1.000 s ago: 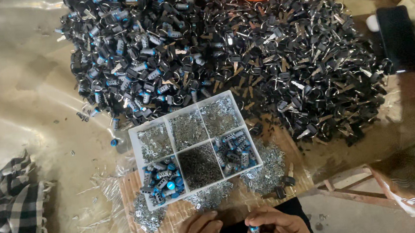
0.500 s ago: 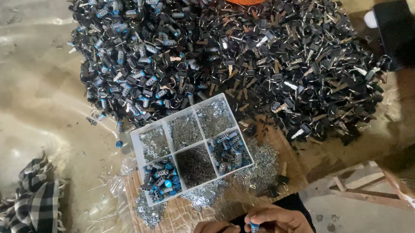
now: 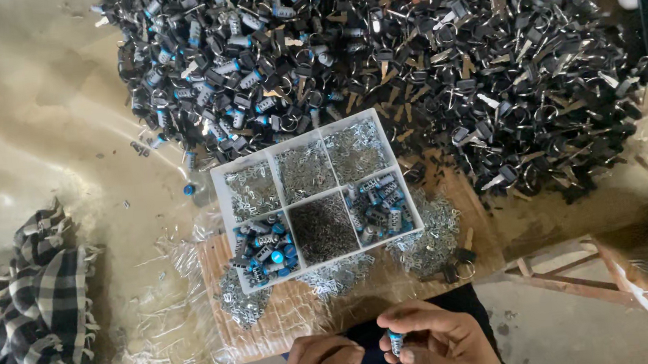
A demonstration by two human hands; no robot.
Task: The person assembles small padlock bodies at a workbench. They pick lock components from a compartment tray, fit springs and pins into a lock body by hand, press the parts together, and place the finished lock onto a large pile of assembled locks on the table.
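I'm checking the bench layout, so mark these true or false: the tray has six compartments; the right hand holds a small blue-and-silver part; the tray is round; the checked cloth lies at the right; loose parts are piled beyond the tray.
1. The tray has six compartments: true.
2. The right hand holds a small blue-and-silver part: true.
3. The tray is round: false, it is rectangular.
4. The checked cloth lies at the right: false, it lies at the left.
5. Loose parts are piled beyond the tray: true.
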